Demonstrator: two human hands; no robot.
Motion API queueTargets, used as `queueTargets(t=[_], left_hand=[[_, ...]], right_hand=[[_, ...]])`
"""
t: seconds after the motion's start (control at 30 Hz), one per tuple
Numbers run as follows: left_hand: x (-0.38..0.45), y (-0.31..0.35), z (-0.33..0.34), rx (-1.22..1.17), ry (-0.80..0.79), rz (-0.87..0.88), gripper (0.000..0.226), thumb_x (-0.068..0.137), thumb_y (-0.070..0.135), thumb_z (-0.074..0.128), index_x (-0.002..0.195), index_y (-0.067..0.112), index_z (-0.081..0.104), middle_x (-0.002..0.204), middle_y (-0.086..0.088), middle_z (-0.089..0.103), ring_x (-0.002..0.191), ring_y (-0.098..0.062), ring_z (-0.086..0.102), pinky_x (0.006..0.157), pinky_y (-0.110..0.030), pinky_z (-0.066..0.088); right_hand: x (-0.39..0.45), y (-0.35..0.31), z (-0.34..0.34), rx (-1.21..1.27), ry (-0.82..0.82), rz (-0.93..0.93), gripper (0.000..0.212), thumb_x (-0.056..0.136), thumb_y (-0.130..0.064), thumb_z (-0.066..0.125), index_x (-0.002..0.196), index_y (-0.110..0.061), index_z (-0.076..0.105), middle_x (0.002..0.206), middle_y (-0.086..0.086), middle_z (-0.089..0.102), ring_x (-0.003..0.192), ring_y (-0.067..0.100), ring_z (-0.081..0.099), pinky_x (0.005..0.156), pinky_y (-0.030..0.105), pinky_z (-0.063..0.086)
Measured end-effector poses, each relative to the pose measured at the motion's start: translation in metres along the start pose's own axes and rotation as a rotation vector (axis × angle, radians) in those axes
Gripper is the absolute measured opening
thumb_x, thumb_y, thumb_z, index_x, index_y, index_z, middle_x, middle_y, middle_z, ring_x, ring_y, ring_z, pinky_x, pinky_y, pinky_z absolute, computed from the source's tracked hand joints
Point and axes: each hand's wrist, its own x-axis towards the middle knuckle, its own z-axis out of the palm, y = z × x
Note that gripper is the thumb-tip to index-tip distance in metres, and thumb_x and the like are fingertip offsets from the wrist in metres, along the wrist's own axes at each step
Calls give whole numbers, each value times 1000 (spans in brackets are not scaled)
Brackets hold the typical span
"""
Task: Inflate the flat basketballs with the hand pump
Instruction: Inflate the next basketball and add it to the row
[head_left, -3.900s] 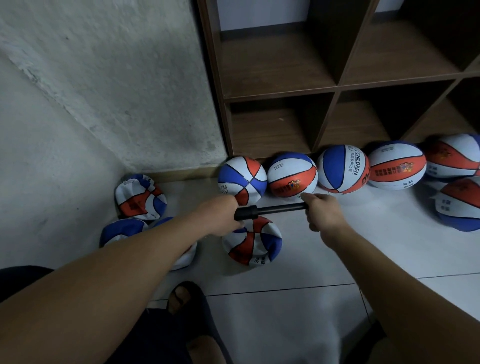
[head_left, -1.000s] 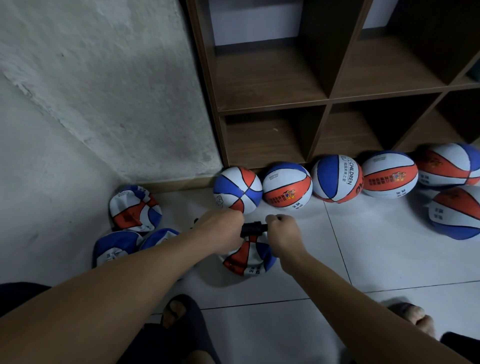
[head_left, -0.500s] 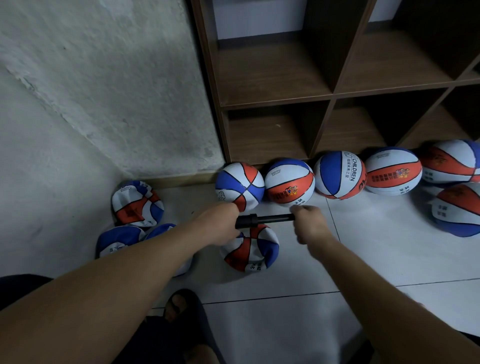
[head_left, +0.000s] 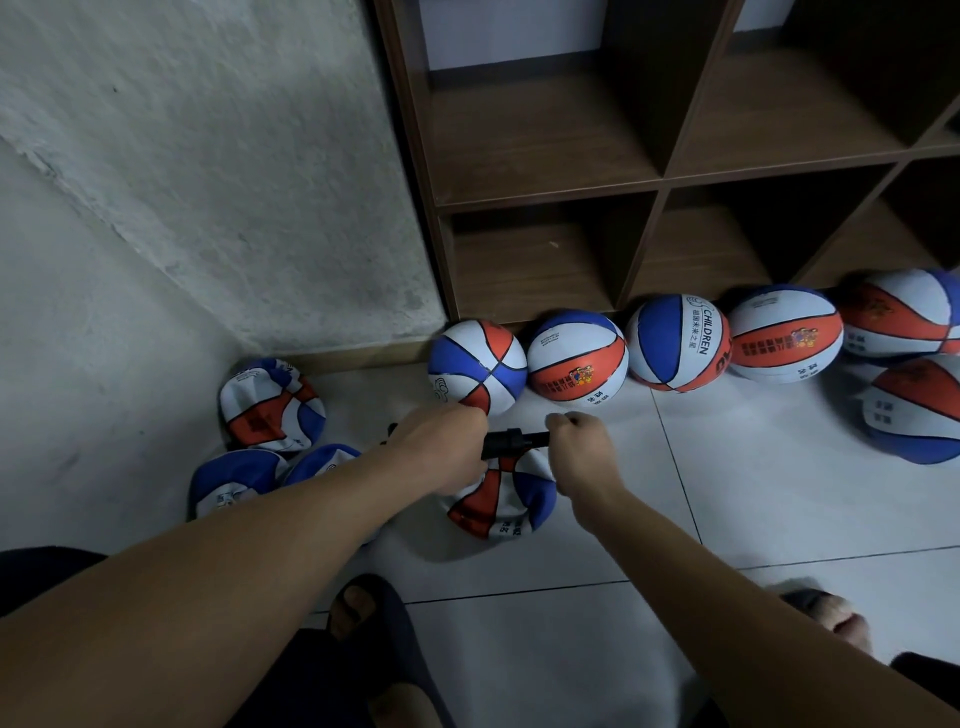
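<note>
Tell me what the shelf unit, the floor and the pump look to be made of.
Shelf unit: dark brown wood or wood-look laminate, matte; faint grain streaks show on the boards.
Floor: pale glazed tile, going by the thin dark grout lines and soft sheen.
Pump: black, likely plastic, dull finish; mostly hidden between the left hand and right hand.

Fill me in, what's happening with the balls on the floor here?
A person is pumping up a crumpled red, white and blue basketball on the tiled floor. The left hand grips the black hand pump barrel, the right hand its handle, pushed nearly in. Three more flat balls lie by the wall; round inflated balls line the brown wooden shelf.
</note>
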Motion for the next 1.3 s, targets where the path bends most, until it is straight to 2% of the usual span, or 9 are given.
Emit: queueTargets(t=[0.17, 0.3, 0.47, 0.53, 0.63, 0.77, 0.97, 1.1, 1.3], left_hand=[[-5, 6, -2, 47, -16, 38, 13, 95, 27, 72, 88, 18, 67, 75, -1, 66, 67, -22, 66, 61, -34, 55], [-4, 5, -1, 36, -12, 44, 18, 96, 28, 71, 83, 20, 63, 74, -1, 66, 66, -22, 67, 60, -34, 56], [1, 2, 4, 8, -8, 29, 21, 95, 32, 73, 81, 23, 60, 75, 0, 66, 66, -22, 67, 67, -39, 62], [4, -3, 4, -38, -19, 2, 21, 94, 32, 74, 80, 22, 62, 75, -1, 67, 65, -22, 67, 65, -40, 62], [8, -14, 1, -161, -63, -44, 16, 93, 25, 74, 82, 18, 66, 78, -4, 67, 65, -22, 66, 56, -36, 53], [8, -16, 0, -211, -88, -60, 14, 93, 18, 72, 81, 14, 65, 74, -4, 61, 62, -21, 58, 54, -32, 42], [7, -4, 0, -147, -50, -32, 26, 96, 21, 74, 78, 15, 56, 75, -4, 58, 62, -20, 57, 52, -30, 38], [1, -2, 0, -9, -12, 12, 26, 95, 34, 75, 80, 20, 60, 75, -1, 63, 66, -21, 64, 54, -30, 40], [-1, 5, 0, 6, -39, 16, 18, 95, 29, 73, 82, 19, 63, 74, -2, 66, 66, -23, 67, 58, -32, 52]], right_hand=[[-12, 1, 16, -60, -84, 6, 33, 107, -26, 50, 100, 2, 65, 77, 11, 55, 67, 23, 50, 63, 38, 39], [-9, -2, 14, -46, -104, 21, 32, 107, -26, 51, 103, 2, 67, 77, 12, 55, 64, 22, 49, 63, 39, 41], [-4, -1, 8, -58, -149, 28, 30, 103, -26, 52, 94, 0, 64, 72, 11, 51, 61, 24, 47, 60, 39, 40], [4, -2, -6, -48, -134, 17, 23, 101, -23, 53, 87, -7, 60, 71, 10, 47, 61, 24, 43, 53, 35, 36], [23, -1, -41, -11, -49, 26, 19, 102, -22, 53, 87, -11, 57, 69, 7, 43, 58, 22, 38, 46, 28, 31], [39, 1, -67, 45, -9, 68, 17, 102, -21, 53, 89, -10, 54, 69, 6, 34, 56, 19, 27, 49, 30, 23], [12, -3, -27, 37, 104, 25, 23, 98, -21, 53, 77, -11, 55, 67, 7, 45, 67, 26, 42, 63, 43, 37], [-7, -1, -2, 26, 43, 32, 28, 100, -19, 51, 74, -11, 46, 64, 7, 41, 60, 25, 41, 61, 41, 34], [-17, -6, 14, -32, -53, 8, 28, 103, -18, 52, 78, -8, 51, 69, 7, 45, 61, 21, 41, 57, 34, 30]])
